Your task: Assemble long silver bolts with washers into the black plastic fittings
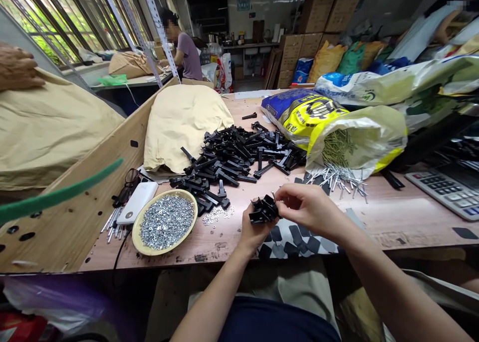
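My left hand [253, 228] is closed round a small bunch of black plastic parts [264, 210], held just above the table's front edge. My right hand [309, 208] pinches at the top right of that bunch, fingers curled; whether it also holds a small metal piece is too small to tell. Behind them a big heap of black plastic parts [239, 157] covers the middle of the wooden table [392, 217]. A shallow yellow bowl of small silver washers [164, 221] stands to the left. Loose washers [217, 214] lie beside it. Metal pins [337, 177] spill from a yellow-white sack [355, 137].
A tan sack [183, 122] lies at the back left, next to a wooden divider [93, 182]. A white phone [137, 202] and glasses [127, 182] lie by the bowl. A calculator [445, 187] sits at the right. Another person sits far back; someone's hand [17, 68] rests on a sack at left.
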A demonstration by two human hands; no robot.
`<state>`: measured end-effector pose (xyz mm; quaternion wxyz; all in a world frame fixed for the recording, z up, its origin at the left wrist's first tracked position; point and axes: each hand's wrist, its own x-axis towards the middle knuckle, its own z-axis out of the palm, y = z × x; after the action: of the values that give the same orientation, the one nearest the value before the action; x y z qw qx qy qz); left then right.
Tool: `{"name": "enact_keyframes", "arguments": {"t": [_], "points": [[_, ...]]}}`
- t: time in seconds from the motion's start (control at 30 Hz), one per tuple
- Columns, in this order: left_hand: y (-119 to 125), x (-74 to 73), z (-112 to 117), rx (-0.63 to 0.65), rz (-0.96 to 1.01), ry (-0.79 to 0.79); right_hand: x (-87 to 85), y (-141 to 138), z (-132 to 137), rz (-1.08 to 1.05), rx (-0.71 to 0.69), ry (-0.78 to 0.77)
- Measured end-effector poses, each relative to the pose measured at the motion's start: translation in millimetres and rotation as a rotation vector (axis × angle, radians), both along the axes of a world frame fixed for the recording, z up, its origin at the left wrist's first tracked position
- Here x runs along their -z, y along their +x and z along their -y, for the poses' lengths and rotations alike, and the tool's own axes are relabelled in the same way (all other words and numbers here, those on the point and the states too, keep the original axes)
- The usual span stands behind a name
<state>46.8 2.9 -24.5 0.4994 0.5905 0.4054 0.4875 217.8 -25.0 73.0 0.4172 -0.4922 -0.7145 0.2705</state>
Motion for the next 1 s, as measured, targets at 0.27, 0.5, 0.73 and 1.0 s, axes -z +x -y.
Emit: {"name": "enact_keyframes", "arguments": {"t": [0.27,0.5,0.73,1.0], "points": [[1.2,-4.8,2.0,0.016,0.011,-0.048,5.6,-5.6,-8.0,-0.162,0.208,0.092],[12.5,-2.4,-11.2,-0.112,0.041,-0.168,57.1,-41.1,-36.5,-0.310,0.508,0.174],[7.9,-3.4,-16.7,-0.244,0.070,-0.245,62.2,-11.0,-6.0,-0.244,0.240,0.169],[6.2,1.5,-11.9,-0.146,0.095,-0.071,37.4,-10.7,12.9,-0.113,-0.006,0.330]]}}
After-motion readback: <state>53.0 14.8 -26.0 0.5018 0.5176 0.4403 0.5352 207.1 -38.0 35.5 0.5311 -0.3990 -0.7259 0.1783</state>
